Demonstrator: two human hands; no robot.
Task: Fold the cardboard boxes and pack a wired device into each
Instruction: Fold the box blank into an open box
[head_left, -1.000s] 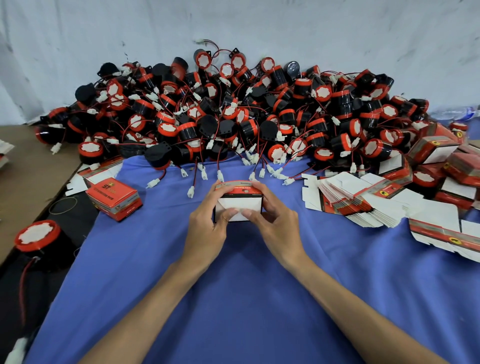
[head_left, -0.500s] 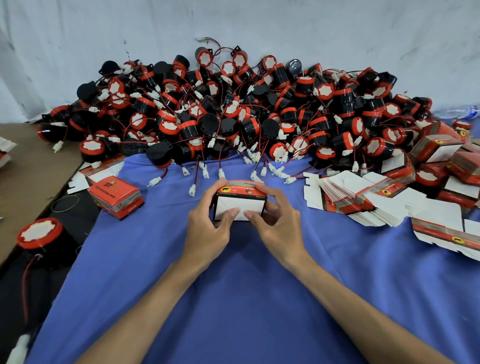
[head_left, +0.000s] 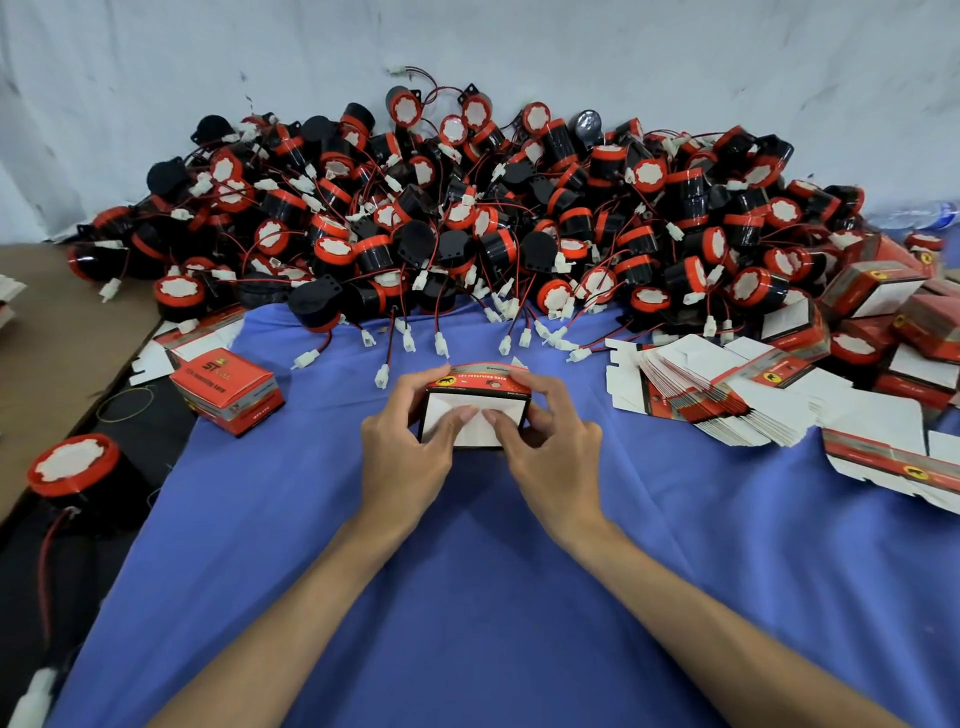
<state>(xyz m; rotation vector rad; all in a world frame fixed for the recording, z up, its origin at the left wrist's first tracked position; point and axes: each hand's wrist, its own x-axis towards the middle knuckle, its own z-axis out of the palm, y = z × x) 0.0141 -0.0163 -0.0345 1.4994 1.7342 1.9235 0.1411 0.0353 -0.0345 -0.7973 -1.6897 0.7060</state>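
A small red and white cardboard box (head_left: 475, 387) sits in the middle of the blue cloth (head_left: 467, 597), its white end flaps facing me. My left hand (head_left: 402, 457) grips its left side with the thumb pressing on the white flap. My right hand (head_left: 556, 457) grips the right side, its thumb on the same flap beside the other thumb. Behind the box lies a big heap of black and red wired devices (head_left: 467, 223), their white plugs trailing onto the cloth. What is inside the box is hidden.
A closed red box (head_left: 228, 392) lies left of my hands. A fanned stack of flat box blanks (head_left: 727, 395) lies to the right, with folded boxes (head_left: 872, 291) beyond it. One lone device (head_left: 72, 473) stands at the left edge, near brown cardboard (head_left: 52, 332).
Both thumbs have moved inward across the white end flap until they almost meet. The box has tilted slightly so its red top shows more.
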